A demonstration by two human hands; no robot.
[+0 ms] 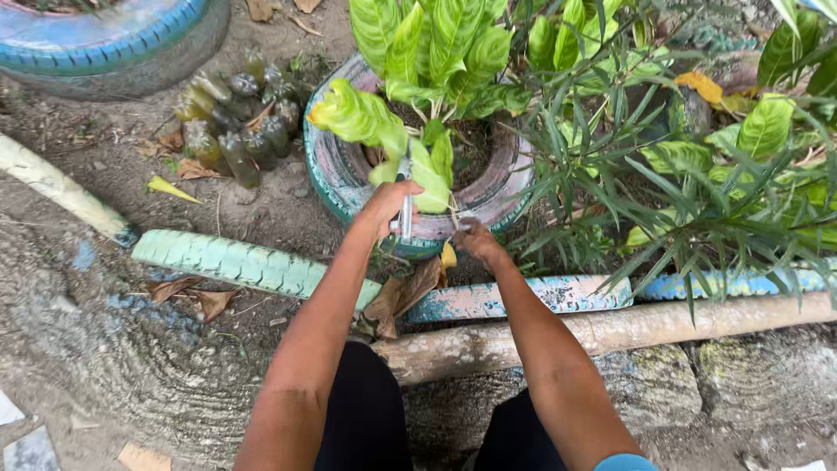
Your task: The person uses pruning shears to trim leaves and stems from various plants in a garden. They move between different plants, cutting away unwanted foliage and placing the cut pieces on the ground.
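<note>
A painted tyre planter [336, 170], pink and teal on its wall, sits in the dirt beyond both hands and holds a plant with broad yellow-green leaves [436, 39]. Its rim rises just past the fingertips, so the person reaches over the low painted tyre edging [253, 264] and the pale log [610, 330] to get at it. To the right of the fingers spreads a bush of narrow dark leaves [697, 209]; far off to their left, upturned bottles [231, 118] are sunk in the soil as a border, and a blue tyre [113, 39] lies beyond those.

The left hand [384, 209] is closed round a slim metal tool [405, 209], probably shears or a knife, held upright so that its tip points up into the drooping leaves [427, 170] directly above the knuckles. The right hand [475, 237] is pinched shut on what looks like a thin dry stem at the rim, just beside the tool, perhaps to steady it for cutting; whether anything is truly between those fingers cannot be told for sure. Below the right hand's fingers hang a yellowed leaf [448, 255] and brown dead leaves [401, 301].
</note>
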